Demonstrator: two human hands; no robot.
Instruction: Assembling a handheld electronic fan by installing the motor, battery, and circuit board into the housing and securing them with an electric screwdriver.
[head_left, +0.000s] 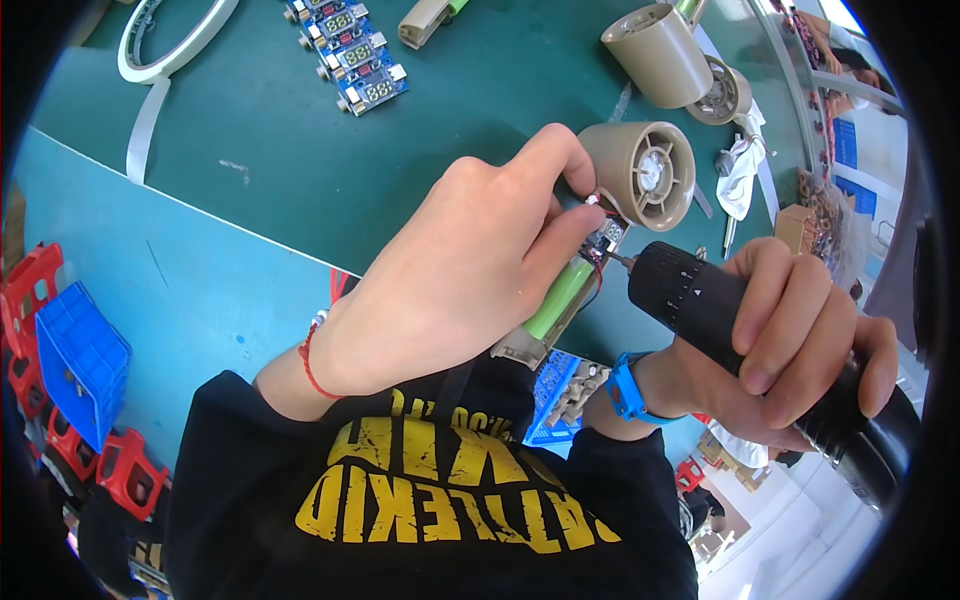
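Note:
My left hand (455, 265) is closed at the neck of a beige handheld fan (612, 160), its thumb and forefinger by red wires and a small white connector (592, 200). The fan's handle half lies open near the table's front edge, showing a green cylindrical battery (558, 300) and a small circuit board (604, 238). My right hand (800, 335) is wrapped round a black electric screwdriver (690, 292), tilted with its bit pointing left. The bit's tip is at the board, beside the battery's upper end. My left fingers hide part of the handle.
Several blue circuit boards (358, 55) lie in a strip at the back, near a roll of white tape (160, 70). More beige fan parts (655, 55) stand at the far right. Blue crates (82, 365) and red stools (132, 470) are on the floor at left.

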